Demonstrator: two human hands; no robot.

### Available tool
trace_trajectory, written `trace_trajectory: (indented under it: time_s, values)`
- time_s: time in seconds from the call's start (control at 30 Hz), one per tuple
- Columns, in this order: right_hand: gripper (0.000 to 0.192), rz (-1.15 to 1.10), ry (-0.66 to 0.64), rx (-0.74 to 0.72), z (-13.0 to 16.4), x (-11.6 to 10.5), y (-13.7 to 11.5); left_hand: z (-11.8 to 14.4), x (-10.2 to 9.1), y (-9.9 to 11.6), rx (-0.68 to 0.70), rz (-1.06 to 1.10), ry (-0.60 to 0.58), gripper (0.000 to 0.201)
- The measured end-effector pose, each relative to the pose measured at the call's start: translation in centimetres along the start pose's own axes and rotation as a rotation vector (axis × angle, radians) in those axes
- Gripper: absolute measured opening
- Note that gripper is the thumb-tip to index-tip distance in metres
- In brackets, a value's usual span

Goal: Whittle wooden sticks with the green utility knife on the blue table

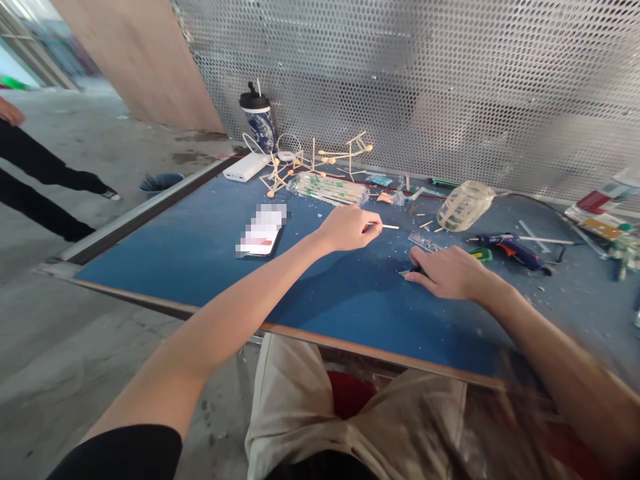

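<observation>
Thin wood stick [389, 227], L hand [347, 229]

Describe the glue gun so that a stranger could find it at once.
Start at the blue table and look just beyond the right hand. The glue gun lies there on its side. Only it is dark blue with an orange trigger.

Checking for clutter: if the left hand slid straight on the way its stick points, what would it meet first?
Probably the clear plastic ruler, or the small stick offcuts beyond the thin wooden stick that the left hand pinches; depth is unclear.
</observation>
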State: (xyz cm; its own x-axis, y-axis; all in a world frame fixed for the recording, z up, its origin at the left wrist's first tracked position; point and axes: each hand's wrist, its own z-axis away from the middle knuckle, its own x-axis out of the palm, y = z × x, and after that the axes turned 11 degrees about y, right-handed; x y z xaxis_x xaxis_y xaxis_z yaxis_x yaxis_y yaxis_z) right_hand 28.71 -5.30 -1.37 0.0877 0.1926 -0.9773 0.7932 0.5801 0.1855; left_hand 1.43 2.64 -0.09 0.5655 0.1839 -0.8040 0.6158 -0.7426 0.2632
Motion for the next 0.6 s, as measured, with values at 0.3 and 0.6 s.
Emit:
trace_trajectory:
  time_s: [0.3, 0.6]
  values:
    - [0.045, -0.244, 0.039, -0.004, 0.0, 0.1, 1.1, 0.0, 0.0, 0.0, 0.009, 0.008, -0.001, 0.034]
    - [0.041, -0.392, 0.084, -0.017, 0.0, 0.2, 1.7, 0.0, -0.1, 0.0, 0.016, -0.015, 0.003, 0.034]
